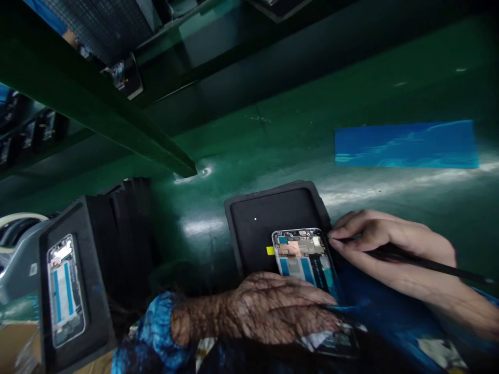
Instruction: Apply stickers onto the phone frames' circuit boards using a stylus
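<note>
An opened phone frame (304, 257) with exposed boards and blue strips lies on a black tray (265, 215) on the green bench. My left hand (273, 309), in a dark mesh glove, lies flat over the phone's near end, fingers stretched out. My right hand (384, 244) pinches a thin black tool (429, 262) like a pen. Its fingertips sit at the phone's upper right corner. A small yellow tab (270, 251) sticks out at the phone's left edge.
A second black tray (93, 291) with another opened phone (64, 291) stands at the left, in front of a stack of black trays (125, 228). A blue film sheet (405, 144) lies on the green bench (296, 135) at the back right. A green beam (97, 114) crosses overhead.
</note>
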Available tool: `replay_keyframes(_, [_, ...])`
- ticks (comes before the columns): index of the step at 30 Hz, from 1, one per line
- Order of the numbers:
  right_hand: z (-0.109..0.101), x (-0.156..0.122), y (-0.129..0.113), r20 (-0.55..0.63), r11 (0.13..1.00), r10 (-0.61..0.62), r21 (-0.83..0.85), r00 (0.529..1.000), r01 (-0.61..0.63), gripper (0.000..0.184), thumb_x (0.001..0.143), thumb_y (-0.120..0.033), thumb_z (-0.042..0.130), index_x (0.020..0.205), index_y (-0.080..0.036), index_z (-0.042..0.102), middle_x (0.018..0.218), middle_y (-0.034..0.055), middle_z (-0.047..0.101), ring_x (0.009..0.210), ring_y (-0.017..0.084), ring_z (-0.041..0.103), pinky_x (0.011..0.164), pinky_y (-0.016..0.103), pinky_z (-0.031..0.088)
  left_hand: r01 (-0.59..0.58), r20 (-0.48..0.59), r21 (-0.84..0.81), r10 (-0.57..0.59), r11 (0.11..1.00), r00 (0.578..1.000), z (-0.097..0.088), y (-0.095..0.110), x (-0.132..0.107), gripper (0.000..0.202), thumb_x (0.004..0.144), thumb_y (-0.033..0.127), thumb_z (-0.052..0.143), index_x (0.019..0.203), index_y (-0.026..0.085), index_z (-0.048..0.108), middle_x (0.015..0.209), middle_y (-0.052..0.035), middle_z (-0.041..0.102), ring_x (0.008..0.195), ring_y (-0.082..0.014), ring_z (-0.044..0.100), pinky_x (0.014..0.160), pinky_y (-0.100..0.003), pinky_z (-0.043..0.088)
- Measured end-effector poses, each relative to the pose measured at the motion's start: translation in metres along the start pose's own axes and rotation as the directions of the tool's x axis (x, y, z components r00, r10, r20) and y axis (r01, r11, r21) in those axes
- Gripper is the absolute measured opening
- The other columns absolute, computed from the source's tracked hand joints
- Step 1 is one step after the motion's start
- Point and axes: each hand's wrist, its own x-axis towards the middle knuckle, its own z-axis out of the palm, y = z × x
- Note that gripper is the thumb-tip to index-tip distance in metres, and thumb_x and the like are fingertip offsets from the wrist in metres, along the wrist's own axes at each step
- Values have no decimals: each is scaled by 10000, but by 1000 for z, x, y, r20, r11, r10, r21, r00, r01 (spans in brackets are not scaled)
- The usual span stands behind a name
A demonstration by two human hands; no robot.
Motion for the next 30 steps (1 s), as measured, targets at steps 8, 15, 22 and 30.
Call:
replay_keyframes(8, [0, -4, 2, -32, 999, -24, 20, 999, 25, 260, 792, -92, 761, 703, -283, 607, 764, -33, 721, 694, 132, 741, 650, 212, 593, -46, 16, 13, 46, 999, 999, 1, -6, -3, 148, 860, 196, 530, 986, 154, 597, 1075, 10, 654, 1048, -64, 590, 1014, -120, 411])
replay_keyframes(15, [-1, -2, 3, 9, 999, -31, 16, 999, 31, 272, 796, -84, 764, 688, -274, 603, 753, -27, 743, 675, 133, 753, 659, 202, 605, -9, -42, 21, 9, 1000, 999, 3, -2, -3, 127, 863, 212, 525, 929, 158, 620, 1016, 25, 681, 1007, -51, 615, 994, -102, 424])
replay_keyframes(22, [-1, 2, 2, 13, 996, -75, 39, 997, 75, 232, 815, -92, 710, 691, -263, 613, 717, -16, 724, 648, 138, 748, 642, 214, 607, -61, 36, 78, 59, 995, 998, 1, -5, -4, 158, 853, 202, 546, 1001, 165, 591, 1089, 28, 646, 1077, -45, 570, 1034, -115, 384])
replay_keyframes(30, [-1, 5, -2, 5, 996, -84, 23, 996, 84, 262, 790, -61, 717, 668, -257, 594, 710, -13, 717, 643, 129, 748, 624, 188, 599, -22, -47, 58, 25, 998, 999, 6, -6, -2, 117, 843, 201, 555, 949, 172, 598, 1035, 28, 671, 1026, -59, 605, 1014, -115, 403])
